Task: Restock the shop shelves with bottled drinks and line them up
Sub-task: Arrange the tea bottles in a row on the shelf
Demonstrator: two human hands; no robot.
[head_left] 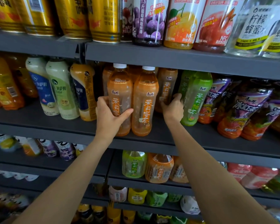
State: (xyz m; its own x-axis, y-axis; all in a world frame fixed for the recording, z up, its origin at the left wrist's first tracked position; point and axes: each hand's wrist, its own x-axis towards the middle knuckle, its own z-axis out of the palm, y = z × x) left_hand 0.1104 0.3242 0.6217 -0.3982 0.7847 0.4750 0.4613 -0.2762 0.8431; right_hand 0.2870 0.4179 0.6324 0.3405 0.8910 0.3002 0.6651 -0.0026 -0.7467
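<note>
Head view: dark shelf [200,139] with bare lip ahead of the bottles, upper shelf edge [184,60] close over the caps. Left hand [108,115] wrapped round front orange tea bottle [120,94], thumb across label. Second orange bottle [145,102] touching beside it. Right hand [173,107] curled round rear orange bottle [166,88], beside green bottle [194,97].

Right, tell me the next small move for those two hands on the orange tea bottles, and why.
Probably draw the right hand's rear orange bottle forward, level with the front pair. It stands further back beside the green bottle, while the left hand already grips the front-left orange bottle, which stands side by side with its neighbour near the shelf edge.
</note>
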